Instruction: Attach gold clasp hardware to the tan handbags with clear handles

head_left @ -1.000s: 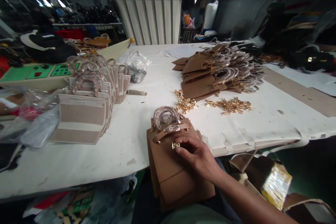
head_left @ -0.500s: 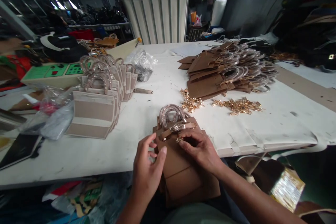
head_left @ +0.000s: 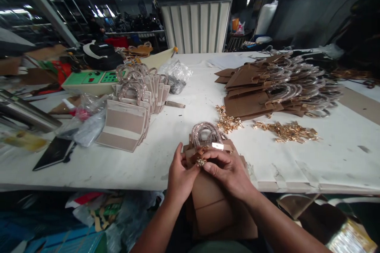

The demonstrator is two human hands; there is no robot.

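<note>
Head view: left hand (head_left: 182,176), grip unclear, has met right hand (head_left: 230,170) pinching small gold metal hardware (head_left: 201,162) over flat brown bags (head_left: 208,194) at the near edge of the counter (head_left: 148,170), making work two-handed

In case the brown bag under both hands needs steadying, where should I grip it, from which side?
Probably by the wrapped handle, from the far side: its loop sticks out past the brown bag, beyond the left hand and right hand.
</note>
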